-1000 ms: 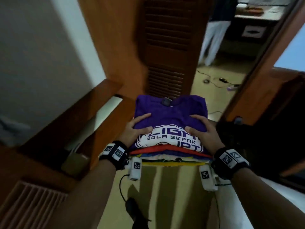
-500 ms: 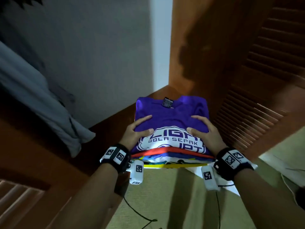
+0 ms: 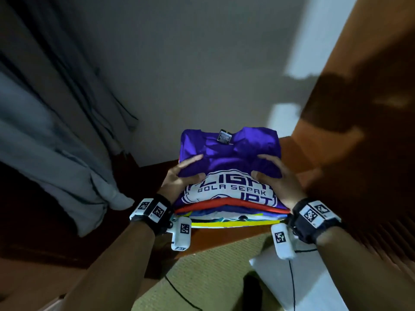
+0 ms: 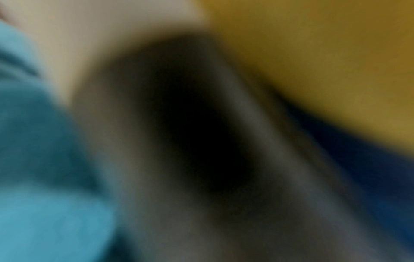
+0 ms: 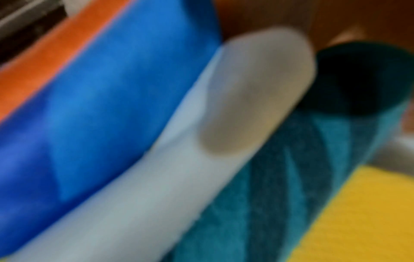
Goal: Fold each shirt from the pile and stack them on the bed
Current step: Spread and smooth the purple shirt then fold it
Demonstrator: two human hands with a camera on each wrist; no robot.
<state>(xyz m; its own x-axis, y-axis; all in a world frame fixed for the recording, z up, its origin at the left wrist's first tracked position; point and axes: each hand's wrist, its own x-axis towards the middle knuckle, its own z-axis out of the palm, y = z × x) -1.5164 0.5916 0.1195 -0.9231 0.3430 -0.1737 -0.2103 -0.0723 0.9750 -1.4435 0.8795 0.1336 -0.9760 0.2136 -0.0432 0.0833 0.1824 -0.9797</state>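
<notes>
Grey wall and a hanging grey curtain now fill the background where a louvred door stood before: the person has turned. Left hand and right hand still clamp the stack of folded shirts, carried in mid-air, purple shirt topmost, fingers underneath hidden. Folding looks finished.

Bare forearms, no sleeves. Each wrist wore a black strap w/ white square-code tags and a white cam pod underneath, thin black cable trailing.

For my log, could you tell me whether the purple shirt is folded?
Folded: the purple shirt lies as a compact rectangle topping the stack.
</notes>
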